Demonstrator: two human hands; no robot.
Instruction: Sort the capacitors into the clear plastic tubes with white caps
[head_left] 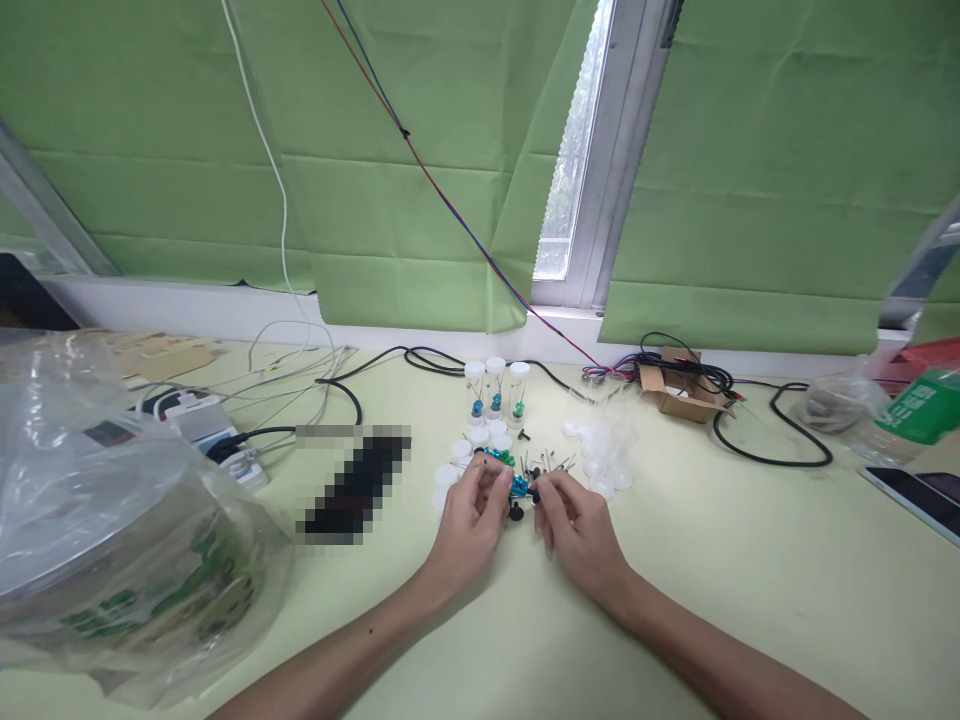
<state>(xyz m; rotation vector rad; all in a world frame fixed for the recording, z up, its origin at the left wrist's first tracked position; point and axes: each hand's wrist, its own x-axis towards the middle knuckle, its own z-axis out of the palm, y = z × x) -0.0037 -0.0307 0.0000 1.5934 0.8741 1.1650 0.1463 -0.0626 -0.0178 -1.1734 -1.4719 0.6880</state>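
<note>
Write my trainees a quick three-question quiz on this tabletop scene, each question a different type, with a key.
1. Multiple choice: the small piece at the fingertips of the left hand is mainly (a) red, (b) blue, (c) yellow.
2. True or false: the cardboard box stands to the right of the row of clear tubes.
3. Count: how many tubes in that back row show a blue piece inside?

Key: 1 b; 2 true; 3 two.
</note>
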